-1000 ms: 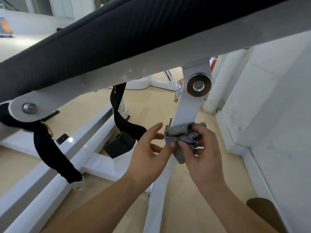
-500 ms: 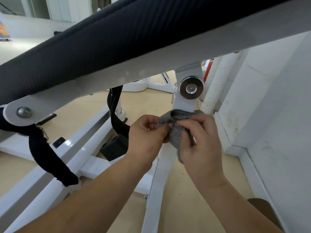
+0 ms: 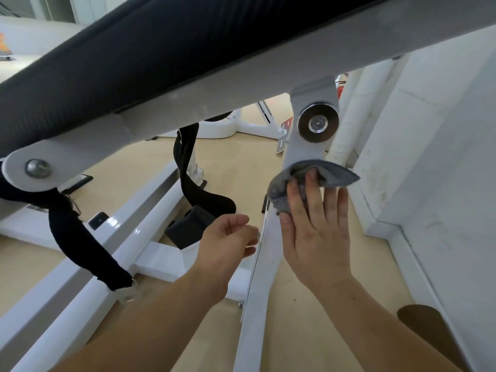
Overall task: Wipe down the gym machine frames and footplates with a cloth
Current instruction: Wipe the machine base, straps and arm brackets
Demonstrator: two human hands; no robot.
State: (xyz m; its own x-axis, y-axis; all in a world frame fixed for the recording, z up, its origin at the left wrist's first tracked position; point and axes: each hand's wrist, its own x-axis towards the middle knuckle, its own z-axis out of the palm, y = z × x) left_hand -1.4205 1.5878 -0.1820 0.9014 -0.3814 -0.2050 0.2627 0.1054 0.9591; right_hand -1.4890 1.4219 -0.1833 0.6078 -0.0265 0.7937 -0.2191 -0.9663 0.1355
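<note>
Under the black pad (image 3: 134, 63), no wiped area can be told apart; the floor rails (image 3: 145, 210), the lower white strut (image 3: 257, 304) and any footplates are judged left to do. Right hand (image 3: 316, 232) is laid flat, fingers straight, pressing the grey cloth (image 3: 308, 178) onto the strut just below the pivot disc (image 3: 318, 126). Left hand (image 3: 228, 242) is loosely curled, nothing gripped.

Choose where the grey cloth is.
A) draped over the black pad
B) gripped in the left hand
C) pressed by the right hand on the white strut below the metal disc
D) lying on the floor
C: the right hand presses the grey cloth onto the white strut just below the metal disc; the left hand holds nothing.
</note>
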